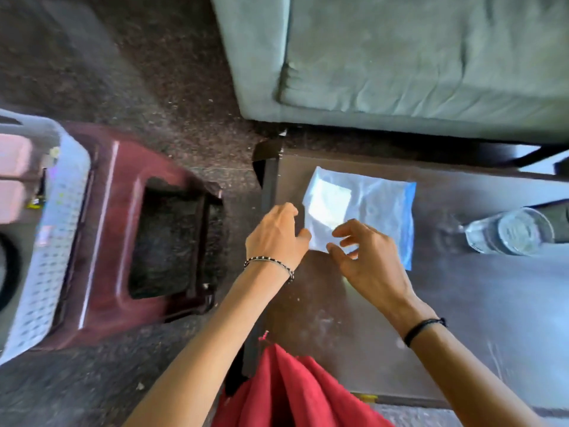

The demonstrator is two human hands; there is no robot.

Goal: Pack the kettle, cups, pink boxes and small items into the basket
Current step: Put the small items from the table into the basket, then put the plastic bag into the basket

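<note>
A clear plastic zip bag (366,211) with a blue edge and a white piece inside lies flat on the dark table (462,303). My left hand (277,235) is at the bag's near left corner, its thumb on that corner and its fingers curled beneath. My right hand (366,263) hovers over the bag's near edge, thumb and fingers spread apart and touching the plastic. A clear glass cup (511,231) lies on its side at the table's right. The white perforated basket (58,229) stands at the far left, with pink boxes (15,180) inside it.
The basket rests on a maroon plastic stool (123,241) standing on dark carpet. A grey-green sofa (400,57) runs along the far side of the table. Red cloth (292,392) hangs at the bottom, over the table's near corner.
</note>
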